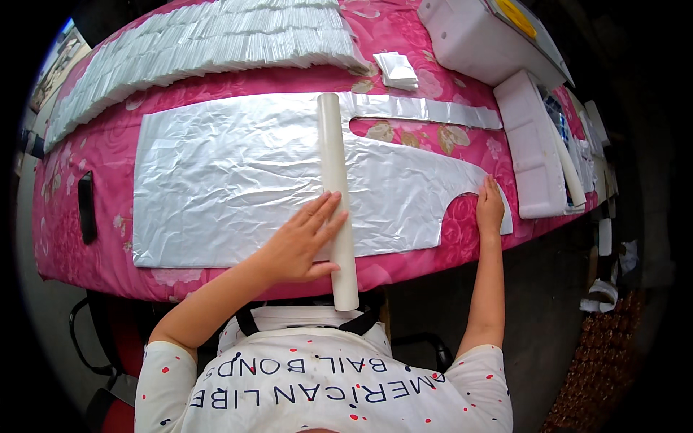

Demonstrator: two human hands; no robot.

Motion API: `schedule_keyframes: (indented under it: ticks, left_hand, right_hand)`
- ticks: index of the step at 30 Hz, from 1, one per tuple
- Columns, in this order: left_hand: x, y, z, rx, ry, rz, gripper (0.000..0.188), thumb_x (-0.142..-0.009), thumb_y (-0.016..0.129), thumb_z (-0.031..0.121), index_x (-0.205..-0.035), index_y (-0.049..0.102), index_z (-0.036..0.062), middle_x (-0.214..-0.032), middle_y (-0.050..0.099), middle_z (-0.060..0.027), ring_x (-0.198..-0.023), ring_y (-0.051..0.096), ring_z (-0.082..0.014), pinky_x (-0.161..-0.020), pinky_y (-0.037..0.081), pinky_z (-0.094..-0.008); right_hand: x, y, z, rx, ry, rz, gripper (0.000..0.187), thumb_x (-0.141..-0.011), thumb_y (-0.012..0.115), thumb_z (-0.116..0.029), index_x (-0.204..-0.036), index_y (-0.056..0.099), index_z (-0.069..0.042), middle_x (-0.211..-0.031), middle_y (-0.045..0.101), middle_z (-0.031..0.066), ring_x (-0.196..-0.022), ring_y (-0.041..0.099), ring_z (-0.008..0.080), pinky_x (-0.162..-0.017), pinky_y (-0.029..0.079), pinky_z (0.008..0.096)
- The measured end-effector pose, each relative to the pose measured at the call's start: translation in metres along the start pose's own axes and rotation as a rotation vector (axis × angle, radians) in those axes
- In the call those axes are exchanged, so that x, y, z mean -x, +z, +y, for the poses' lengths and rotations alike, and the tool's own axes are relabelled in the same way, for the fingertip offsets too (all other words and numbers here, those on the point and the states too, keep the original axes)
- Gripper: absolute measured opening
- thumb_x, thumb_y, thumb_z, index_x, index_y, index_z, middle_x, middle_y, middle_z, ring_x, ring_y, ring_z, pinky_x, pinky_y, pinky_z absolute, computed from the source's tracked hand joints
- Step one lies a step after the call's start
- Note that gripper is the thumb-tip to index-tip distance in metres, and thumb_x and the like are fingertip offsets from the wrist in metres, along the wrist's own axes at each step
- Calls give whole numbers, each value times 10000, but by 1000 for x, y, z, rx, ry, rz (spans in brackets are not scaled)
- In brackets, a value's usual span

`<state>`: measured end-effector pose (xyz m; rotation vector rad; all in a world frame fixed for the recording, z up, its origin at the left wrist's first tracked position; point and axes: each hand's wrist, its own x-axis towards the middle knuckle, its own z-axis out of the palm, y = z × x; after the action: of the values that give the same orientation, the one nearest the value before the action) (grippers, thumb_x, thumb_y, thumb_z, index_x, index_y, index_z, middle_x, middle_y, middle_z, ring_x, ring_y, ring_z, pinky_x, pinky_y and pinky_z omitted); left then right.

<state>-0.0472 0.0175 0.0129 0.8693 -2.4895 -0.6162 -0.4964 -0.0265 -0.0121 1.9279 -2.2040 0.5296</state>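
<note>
A thin, shiny whitish plastic apron (224,180) lies spread flat and wrinkled, its strap end toward the right. Across its middle rests a long pale tube (332,144), whose near end sticks out past the table edge. My left hand (303,242) lies on the tube with outstretched fingers, the thumb apart from them. At the apron's right end, by the curved cut-out, my right hand (490,209) presses down on the plastic with straight fingers held together. Its thumb is hidden.
Long rows of folded white plastic packs (209,40) fill the back left, and a small stack (397,70) sits behind the apron. White foam boxes (530,151) stand at the right. A black phone-like object (86,207) lies left on the pink floral tablecloth (58,238).
</note>
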Motion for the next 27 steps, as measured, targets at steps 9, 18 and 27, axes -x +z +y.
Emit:
schedule_keyframes:
  ticks: [9, 18, 27]
  left_hand:
    - [-17, 12, 32, -50, -14, -71, 785, -788, 551, 527, -1351, 337, 24, -1446, 194, -222, -1344, 173, -390, -1083, 178, -473]
    - [-26, 9, 34, 919, -338, 229, 575, -830, 626, 237, -1296, 388, -1, -1238, 481, -186, -1131, 493, -253, -915, 425, -343]
    - [40, -89, -62, 1001, -912, -22, 292, -816, 635, 211, -1009, 602, -6, -836, 634, -78, -754, 610, -138, -661, 500, -265]
  right_hand:
    - [6, -25, -38, -33, -4, 254, 115, -770, 615, -89, -860, 605, -18, -884, 656, 113, -817, 618, 286, -730, 480, 373]
    - [56, -69, -230, -815, -20, -267, 97, -790, 608, -81, -878, 585, -47, -792, 619, 117, -656, 609, 267, -595, 481, 339]
    - [102, -87, -272, -806, -516, -311, 335, -725, 706, -165, -1012, 595, -31, -1034, 596, 128, -897, 588, 288, -748, 482, 355]
